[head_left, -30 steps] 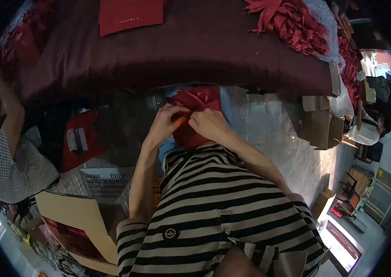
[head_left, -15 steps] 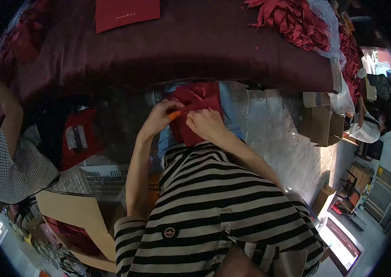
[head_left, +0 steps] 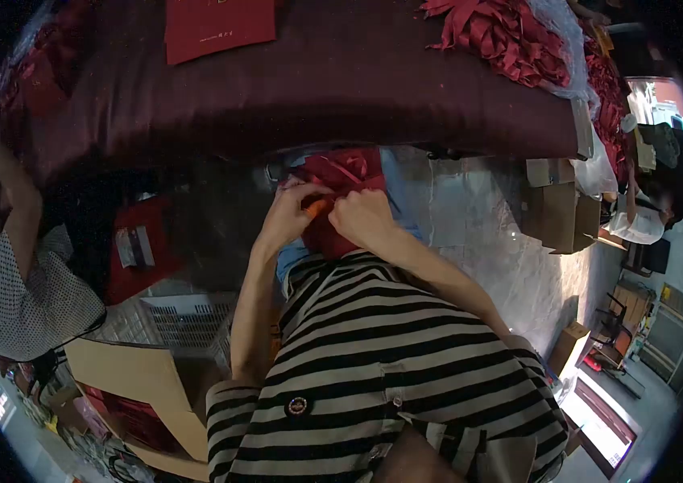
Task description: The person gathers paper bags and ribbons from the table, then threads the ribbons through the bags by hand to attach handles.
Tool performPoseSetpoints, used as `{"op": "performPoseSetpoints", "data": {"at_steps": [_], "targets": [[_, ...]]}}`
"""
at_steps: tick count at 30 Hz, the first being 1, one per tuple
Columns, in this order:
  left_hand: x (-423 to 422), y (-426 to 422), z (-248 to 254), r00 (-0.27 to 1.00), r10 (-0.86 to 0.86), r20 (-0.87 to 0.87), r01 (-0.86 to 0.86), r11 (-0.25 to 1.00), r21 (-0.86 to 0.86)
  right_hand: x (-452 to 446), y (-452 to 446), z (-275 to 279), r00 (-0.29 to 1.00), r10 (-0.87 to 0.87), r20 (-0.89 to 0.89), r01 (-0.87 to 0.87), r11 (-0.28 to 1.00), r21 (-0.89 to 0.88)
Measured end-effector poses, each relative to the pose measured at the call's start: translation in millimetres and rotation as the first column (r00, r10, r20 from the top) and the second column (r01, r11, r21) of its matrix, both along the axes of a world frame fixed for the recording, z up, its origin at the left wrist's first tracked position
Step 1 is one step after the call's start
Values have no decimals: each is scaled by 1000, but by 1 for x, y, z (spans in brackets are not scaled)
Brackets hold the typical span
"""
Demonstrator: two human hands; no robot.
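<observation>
On my lap, over blue trousers, lies a flat red packet with a loose red ribbon looped across its upper part. My left hand is bent over the packet's left side, its fingers closed on the ribbon. An orange wrap shows around one of its fingers. Close beside it, my right hand is curled with thumb and fingers pinched on the ribbon. The fingertips and the exact grip are partly hidden by the hands.
A table with a dark red cloth spans the front, bearing a red printed packet and heaped red ribbons. At left sit another person, a plastic crate and an open carton. Cardboard boxes stand right.
My left hand has shifted slightly right, closer to my right hand, and its fingers reach further over the packet. My right hand stays nearly in place. The whole view has shifted a little.
</observation>
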State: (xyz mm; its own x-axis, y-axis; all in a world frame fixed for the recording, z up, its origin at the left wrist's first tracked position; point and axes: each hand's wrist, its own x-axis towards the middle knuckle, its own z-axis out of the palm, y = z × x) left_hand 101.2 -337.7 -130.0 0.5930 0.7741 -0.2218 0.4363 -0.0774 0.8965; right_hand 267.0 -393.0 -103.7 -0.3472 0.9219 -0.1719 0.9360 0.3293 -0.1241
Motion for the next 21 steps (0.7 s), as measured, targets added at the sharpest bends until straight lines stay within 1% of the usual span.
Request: {"op": "performPoseSetpoints", "data": {"at_steps": [2, 3, 5, 6, 7, 8, 9, 10, 11, 12, 13, 14, 15, 16, 17, 18, 19, 20, 21], "targets": [[4, -1, 11, 995, -13, -101, 21, 997, 76, 1, 0, -8, 993, 100, 69, -94, 992, -78], [5, -3, 18, 995, -17, -102, 26, 997, 79, 1, 0, -7, 993, 95, 68, -90, 993, -75], [10, -8, 30, 979, -71, -189, 135, 925, 354, 0, 1, -6, 989, 94, 113, -69, 976, -207], [14, -8, 35, 972, -91, -215, 168, 914, 370, 1, 5, 0, 989, 90, 114, -66, 977, -204], [20, -10, 40, 972, -94, -214, 170, 912, 373, 5, 12, 10, 985, 122, 123, -84, 956, -282], [26, -13, 44, 965, -83, -249, 185, 888, 421, 8, 16, 16, 979, 156, 130, -100, 928, -359], [29, -15, 47, 957, -69, -282, 200, 861, 468, 11, 17, 18, 979, 154, 135, -97, 930, -355], [31, -17, 47, 940, -67, -335, 220, 868, 444, 16, 18, 20, 994, 70, 79, -38, 938, -345], [30, -18, 45, 942, -60, -331, 214, 867, 450, 19, 19, 21, 1000, -11, 21, 18, 941, -337], [28, -19, 40, 965, -18, -260, 118, 920, 374, 22, 17, 16, 1000, -8, 23, 15, 943, -331], [24, -18, 36, 981, 27, -192, 30, 958, 287, 22, 10, 6, 978, -164, -133, 104, 923, -371], [21, -17, 32, 982, 28, -189, 29, 956, 292, 24, 4, 0, 909, -314, -275, 178, 888, -423], [17, -16, 30, 983, 24, -180, 21, 969, 246, 27, 2, 5, 911, -310, -273, 177, 890, -419], [15, -16, 29, 985, 19, -173, 16, 980, 198, 28, 0, 14, 864, -375, -336, 209, 875, -438], [15, -17, 29, 985, 18, -172, 18, 979, 201, 29, -2, 18, 807, -438, -396, 239, 856, -458], [16, -16, 31, 978, 18, -208, 24, 980, 197, 29, -4, 16, 806, -438, -398, 241, 857, -455], [17, -15, 33, 970, 16, -241, 31, 981, 193, 30, -6, 11, 749, -460, -476, 269, 868, -417], [18, -15, 33, 971, 9, -238, 39, 980, 197, 31, -9, 7, 685, -476, -551, 302, 874, -380], [19, -16, 34, 979, 26, -204, 23, 972, 234, 30, -12, 6, 683, -480, -550, 312, 873, -375]]}}
